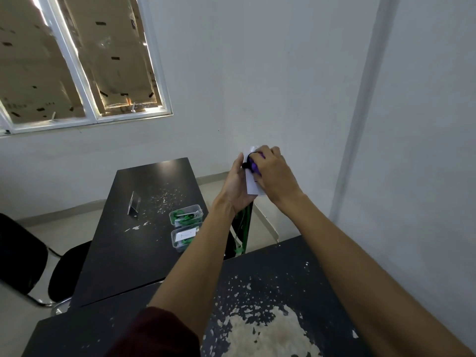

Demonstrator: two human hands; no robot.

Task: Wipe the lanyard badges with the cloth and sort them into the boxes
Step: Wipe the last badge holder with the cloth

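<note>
Both hands are raised in front of the white wall. My left hand (237, 186) holds a white badge card (252, 187) upright by its left edge, and its green lanyard (245, 228) hangs down below the hand. My right hand (275, 173) grips a purple cloth (255, 168) and presses it against the face of the badge. Two clear plastic boxes stand on the far black table: the farther box (186, 215) holds green lanyards, and the nearer box (184, 239), partly hidden by my left forearm, holds a white card and green lanyards.
The far black table (144, 228) also carries a small clear upright stand (134, 205). A worn black table (270, 292) with flaked paint lies under my arms. Black chairs (31, 261) stand at the left. A window (77, 60) is at upper left.
</note>
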